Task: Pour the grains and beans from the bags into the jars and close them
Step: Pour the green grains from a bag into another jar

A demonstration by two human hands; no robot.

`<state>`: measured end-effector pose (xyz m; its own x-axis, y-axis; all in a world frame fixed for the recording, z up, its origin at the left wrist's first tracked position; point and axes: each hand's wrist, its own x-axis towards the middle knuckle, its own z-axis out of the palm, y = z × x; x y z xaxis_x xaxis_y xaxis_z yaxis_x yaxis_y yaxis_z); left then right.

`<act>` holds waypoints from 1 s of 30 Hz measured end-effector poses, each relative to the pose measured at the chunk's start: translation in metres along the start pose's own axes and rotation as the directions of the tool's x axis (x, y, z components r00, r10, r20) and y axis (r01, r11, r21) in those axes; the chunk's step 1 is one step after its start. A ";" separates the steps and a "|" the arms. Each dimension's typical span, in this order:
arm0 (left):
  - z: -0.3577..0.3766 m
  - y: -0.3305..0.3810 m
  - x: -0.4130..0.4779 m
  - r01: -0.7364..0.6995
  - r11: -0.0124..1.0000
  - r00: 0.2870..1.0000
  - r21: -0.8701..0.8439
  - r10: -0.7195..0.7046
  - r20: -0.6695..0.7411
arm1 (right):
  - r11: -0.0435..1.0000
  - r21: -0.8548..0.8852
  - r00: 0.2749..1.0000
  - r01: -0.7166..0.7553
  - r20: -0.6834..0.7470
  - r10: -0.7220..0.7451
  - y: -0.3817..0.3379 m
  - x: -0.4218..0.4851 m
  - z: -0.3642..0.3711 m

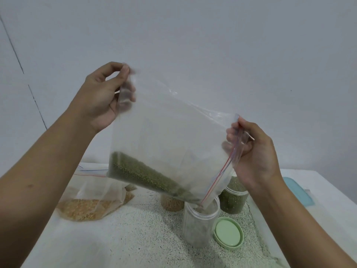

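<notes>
Pinching zip bag's [170, 128] raised corner with left hand [100, 97]; gripping zipper edge with right hand [255, 153]; holding green beans [139, 173], probably mung, tilted over open jar [201, 227].

Two hands showing: left hand [104, 97], right hand [255, 151]. Two zip bags: green-bean bag [164, 132], yellow-grain bag [90, 206]. Three jars standing: open jar [201, 225], green-bean jar [233, 200], brown-grain jar [172, 205]. One round green lid [229, 234] lying; one teal flat item [298, 191].
</notes>
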<state>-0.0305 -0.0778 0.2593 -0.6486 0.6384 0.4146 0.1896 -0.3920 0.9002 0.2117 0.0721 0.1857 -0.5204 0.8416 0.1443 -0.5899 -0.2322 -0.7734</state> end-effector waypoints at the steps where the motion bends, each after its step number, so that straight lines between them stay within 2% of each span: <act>1: 0.001 0.000 0.000 -0.002 1.000 1.000 -0.002 0.002 0.002 | 1.000 -0.001 1.000 -0.003 -0.004 0.002 0.001 0.000 -0.001; 30: 0.007 0.009 0.000 -0.034 0.996 0.999 0.085 0.032 0.023 | 0.997 0.070 1.000 -0.027 0.001 0.027 -0.002 0.004 -0.005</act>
<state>-0.0234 -0.0762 0.2683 -0.6247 0.6409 0.4462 0.2736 -0.3556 0.8937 0.2140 0.0782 0.1849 -0.5366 0.8347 0.1235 -0.6172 -0.2885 -0.7320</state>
